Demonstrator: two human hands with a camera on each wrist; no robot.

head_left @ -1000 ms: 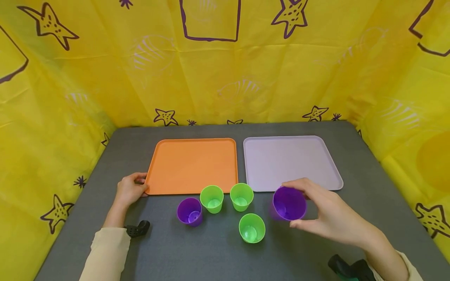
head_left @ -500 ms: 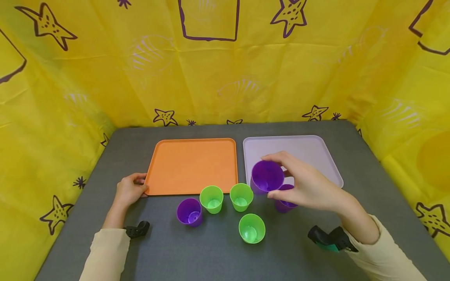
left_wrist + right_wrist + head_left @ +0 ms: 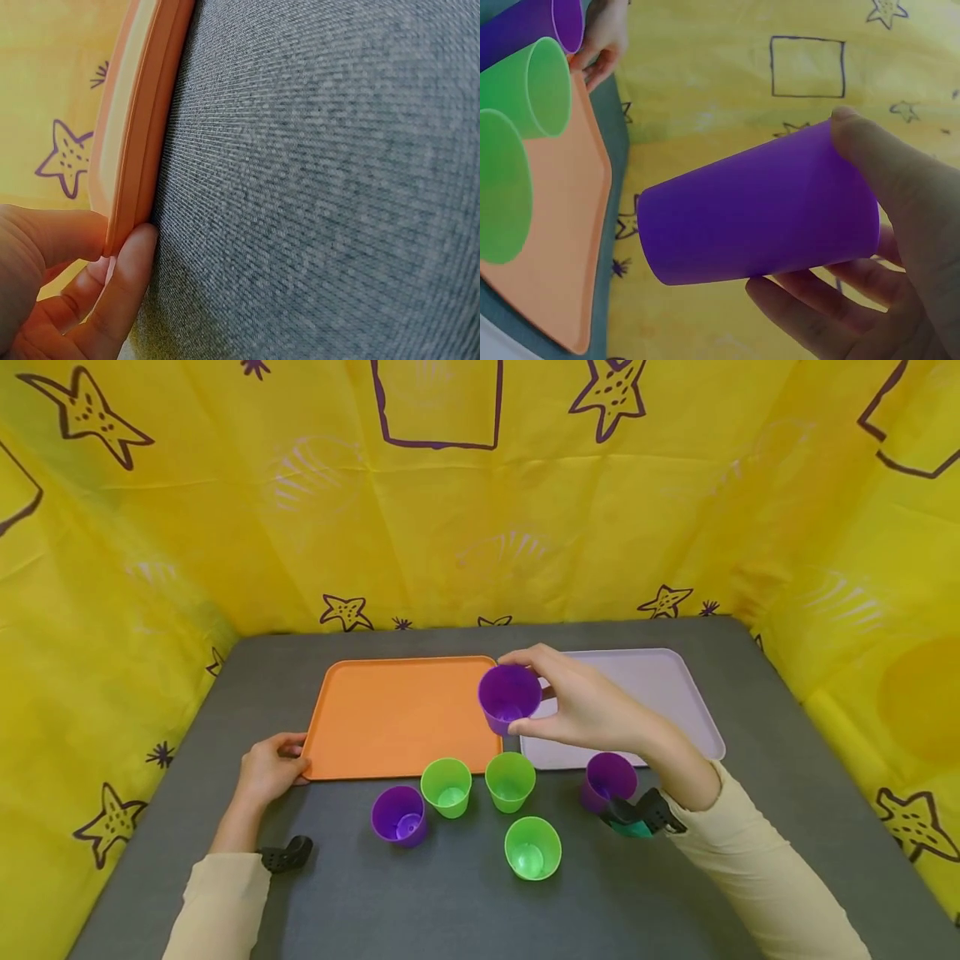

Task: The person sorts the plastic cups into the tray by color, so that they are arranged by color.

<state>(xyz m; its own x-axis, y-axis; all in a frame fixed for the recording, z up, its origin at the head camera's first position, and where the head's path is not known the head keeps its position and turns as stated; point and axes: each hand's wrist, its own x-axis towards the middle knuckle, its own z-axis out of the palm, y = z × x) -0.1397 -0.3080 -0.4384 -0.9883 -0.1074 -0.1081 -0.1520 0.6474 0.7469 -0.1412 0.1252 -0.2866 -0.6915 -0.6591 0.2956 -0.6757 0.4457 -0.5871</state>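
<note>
My right hand (image 3: 588, 702) grips a purple cup (image 3: 508, 693) near its rim, thumb on the near side and fingers on the far side. The cup is held up over the gap between the orange tray (image 3: 397, 718) and the lilac tray (image 3: 637, 693), overlapping the orange tray's right edge in the head view. Seen from the right wrist, that purple cup (image 3: 761, 217) is plainly off any surface. At the orange tray's near left corner, my left hand (image 3: 268, 770) pinches the rim; the left wrist view has thumb and fingers (image 3: 124, 281) on either side of the corner.
In front of the trays stand upright cups: a purple cup (image 3: 400, 817) at left, green cups (image 3: 447, 787) beside the orange tray's near edge, another green cup (image 3: 533, 849) closer, and a purple cup (image 3: 609, 781) under my right forearm. Yellow cloth (image 3: 420, 543) surrounds the grey table.
My right hand has lifted its purple cup and carried it left and away from me, uncovering another purple cup behind it. The left hand stays at the tray corner.
</note>
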